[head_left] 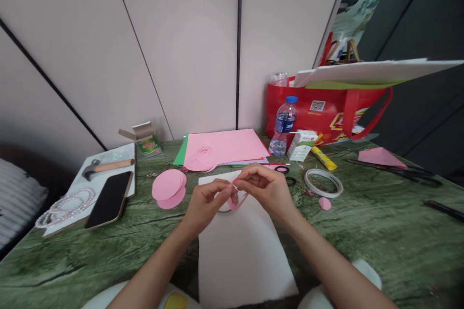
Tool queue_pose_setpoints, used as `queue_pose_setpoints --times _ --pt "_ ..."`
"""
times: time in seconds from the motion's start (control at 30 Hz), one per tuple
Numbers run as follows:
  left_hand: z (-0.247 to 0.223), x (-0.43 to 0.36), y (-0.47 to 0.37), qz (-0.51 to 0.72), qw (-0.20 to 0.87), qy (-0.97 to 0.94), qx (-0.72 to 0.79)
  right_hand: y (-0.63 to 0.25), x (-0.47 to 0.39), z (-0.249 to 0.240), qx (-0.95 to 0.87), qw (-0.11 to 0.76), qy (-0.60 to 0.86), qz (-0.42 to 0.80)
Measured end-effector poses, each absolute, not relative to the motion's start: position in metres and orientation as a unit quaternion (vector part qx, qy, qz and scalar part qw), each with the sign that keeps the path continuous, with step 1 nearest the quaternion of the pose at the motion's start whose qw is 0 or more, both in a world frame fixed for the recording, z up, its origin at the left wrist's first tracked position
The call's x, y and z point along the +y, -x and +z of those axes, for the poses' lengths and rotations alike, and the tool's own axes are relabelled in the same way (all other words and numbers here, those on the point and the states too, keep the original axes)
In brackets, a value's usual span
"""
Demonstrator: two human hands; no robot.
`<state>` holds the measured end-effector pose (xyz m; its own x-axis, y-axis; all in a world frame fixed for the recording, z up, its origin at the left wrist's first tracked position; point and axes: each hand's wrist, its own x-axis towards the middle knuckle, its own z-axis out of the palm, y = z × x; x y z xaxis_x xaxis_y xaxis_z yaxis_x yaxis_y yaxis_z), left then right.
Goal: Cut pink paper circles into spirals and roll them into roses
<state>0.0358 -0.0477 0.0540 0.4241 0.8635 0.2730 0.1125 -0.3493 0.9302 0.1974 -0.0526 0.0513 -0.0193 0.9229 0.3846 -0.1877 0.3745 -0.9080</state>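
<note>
Nearest you, the white sheet (242, 260) shows its close edge, with the green tabletop (406, 236) spreading wide on both sides of it. Your forearms come in from the bottom corners: the left crosses the sheet's left edge, while the right slants in from beyond its right edge.

Your hands meet over the far part of that sheet. Your left hand (205, 203) pinches a curved pink paper strip (237, 203) between thumb and forefinger, and your right hand (266, 186) grasps it as well, knuckles up and fingers bent. The strip bows down below your fingertips.

To your left, pink discs (168, 188) lie just off the sheet's edge; farther left are the phone (109, 200), beads (78, 203) and hammer (108, 166). On your right, the scissors (290, 181) sit close behind your right hand, their black handles partly hidden, and the tape roll (326, 194) lies a little farther right.

Beyond, pink sheets (232, 147) reach toward the wall (181, 58). The bottle (283, 128) stands upright before the red bag (319, 116), bounding the far right.
</note>
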Motion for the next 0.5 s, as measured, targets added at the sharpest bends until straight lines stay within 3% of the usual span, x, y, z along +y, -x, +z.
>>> queue_pose_setpoints --times 0.5 --pt "0.0542 -0.0472 -0.0379 0.414 0.526 -0.654 0.353 -0.1981 -0.0505 0.0493 -0.572 0.610 0.382 0.393"
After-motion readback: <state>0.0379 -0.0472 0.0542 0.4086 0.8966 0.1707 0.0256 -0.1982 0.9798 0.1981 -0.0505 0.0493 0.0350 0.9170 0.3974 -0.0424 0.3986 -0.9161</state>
